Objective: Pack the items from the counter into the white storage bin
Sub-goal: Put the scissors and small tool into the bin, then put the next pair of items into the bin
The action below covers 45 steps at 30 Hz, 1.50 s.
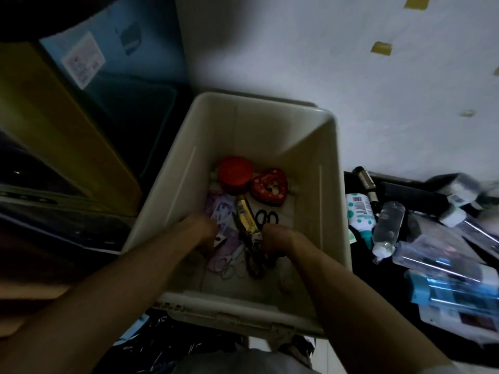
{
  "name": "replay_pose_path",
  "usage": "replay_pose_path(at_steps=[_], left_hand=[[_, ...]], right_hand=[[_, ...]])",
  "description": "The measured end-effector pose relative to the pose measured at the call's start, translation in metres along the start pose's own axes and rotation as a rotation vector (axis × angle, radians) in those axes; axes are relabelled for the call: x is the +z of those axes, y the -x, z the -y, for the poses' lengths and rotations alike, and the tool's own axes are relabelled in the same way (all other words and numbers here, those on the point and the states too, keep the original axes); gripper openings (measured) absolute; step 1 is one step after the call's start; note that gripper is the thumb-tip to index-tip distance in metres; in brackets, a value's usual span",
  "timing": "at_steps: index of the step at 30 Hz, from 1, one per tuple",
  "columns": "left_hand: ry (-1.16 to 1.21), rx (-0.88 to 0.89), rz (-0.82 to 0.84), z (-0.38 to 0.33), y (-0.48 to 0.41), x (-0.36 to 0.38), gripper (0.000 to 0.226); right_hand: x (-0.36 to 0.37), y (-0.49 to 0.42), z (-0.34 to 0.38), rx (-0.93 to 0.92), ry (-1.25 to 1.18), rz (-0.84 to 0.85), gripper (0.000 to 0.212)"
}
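The white storage bin [332, 201] is being viewed from above, its near rim being crossed by both forearms and its far wall standing just beside a pale wall [351, 76]. Open room is being left in the bin's far half and along its right inner side. Its left outer side is being crowded by a yellow box [67, 136].

Both hands are being held low inside the bin. The left hand [201, 230] is over purple packets [220, 209]. The right hand [275, 238] is just beside a gold tube [245, 215] and large dark shears [253, 255]. The fingers of both hands are being seen curled downward, but whether anything is being gripped cannot be told in the dim light.

On the bin floor a red-lidded jar [235, 172] is lying against a red heart-shaped tin [270, 186], with small black-handled scissors [267, 217] near them.

To the right, a dotted white bottle [360, 211], a clear bottle [388, 228] and clear boxes [445, 255] are lying on the black counter [378, 287], blurred and being cut off by the frame edge
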<state>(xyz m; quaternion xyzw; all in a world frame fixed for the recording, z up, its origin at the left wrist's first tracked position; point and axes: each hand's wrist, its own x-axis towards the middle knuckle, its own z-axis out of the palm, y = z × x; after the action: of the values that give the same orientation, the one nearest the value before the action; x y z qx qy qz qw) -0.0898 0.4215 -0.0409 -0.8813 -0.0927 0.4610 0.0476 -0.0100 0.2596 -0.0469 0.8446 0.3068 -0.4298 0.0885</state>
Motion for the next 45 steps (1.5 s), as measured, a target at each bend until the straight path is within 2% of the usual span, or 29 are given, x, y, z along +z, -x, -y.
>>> replay_pose_path(at_steps=[1,6,10,13,16,18,20,23,25,28,31,35,39,42,45], left_hand=[[-0.05,0.01,0.011,0.0,-0.002,-0.001,0.058],[0.075,0.029,0.073,0.005,-0.011,-0.005,0.054],[0.12,0.036,-0.098,0.007,-0.01,-0.013,0.04],[0.236,0.049,-0.346,0.003,-0.006,-0.032,0.027],[0.375,0.023,-0.689,-0.005,-0.003,-0.055,0.037],[0.514,0.045,-0.889,-0.014,0.004,-0.071,0.042],[0.617,0.08,-1.047,-0.021,0.015,-0.086,0.044],[0.718,0.143,-1.211,-0.032,0.029,-0.107,0.043],[0.785,0.187,-1.26,-0.043,0.037,-0.122,0.042],[0.869,0.247,-1.296,-0.068,0.046,-0.142,0.043],[0.932,0.264,-1.275,-0.1,0.046,-0.157,0.046],[0.902,0.3,-1.33,-0.141,0.041,-0.172,0.048],[0.822,0.348,-1.347,-0.184,0.044,-0.187,0.05],[0.735,0.374,-1.306,-0.217,0.046,-0.196,0.051],[0.549,0.288,-1.225,-0.249,0.04,-0.202,0.047]], right_hand=[[-0.001,0.001,0.001,0.0,0.001,0.018,0.035],[-0.008,0.008,0.002,-0.011,0.051,-0.014,0.037],[-0.027,0.02,0.006,-0.092,0.104,-0.186,0.033],[-0.04,0.03,0.007,-0.12,0.096,-0.361,0.026],[-0.053,0.042,0.004,-0.1,0.052,-0.529,0.024],[-0.063,0.052,-0.003,-0.106,-0.041,-0.724,0.014],[-0.074,0.062,-0.015,-0.12,-0.117,-0.913,0.015],[-0.091,0.083,-0.04,-0.167,-0.148,-1.154,0.01],[-0.101,0.096,-0.062,-0.151,-0.143,-1.253,0.017],[-0.105,0.106,-0.099,-0.045,-0.212,-1.247,0.026],[-0.095,0.108,-0.138,0.011,-0.29,-1.228,0.026],[-0.075,0.108,-0.189,0.095,-0.308,-1.106,0.024],[-0.055,0.104,-0.235,0.13,-0.357,-0.973,0.017],[-0.041,0.101,-0.262,0.112,-0.391,-0.845,0.019],[-0.026,0.097,-0.282,0.099,-0.393,-0.75,0.026]])
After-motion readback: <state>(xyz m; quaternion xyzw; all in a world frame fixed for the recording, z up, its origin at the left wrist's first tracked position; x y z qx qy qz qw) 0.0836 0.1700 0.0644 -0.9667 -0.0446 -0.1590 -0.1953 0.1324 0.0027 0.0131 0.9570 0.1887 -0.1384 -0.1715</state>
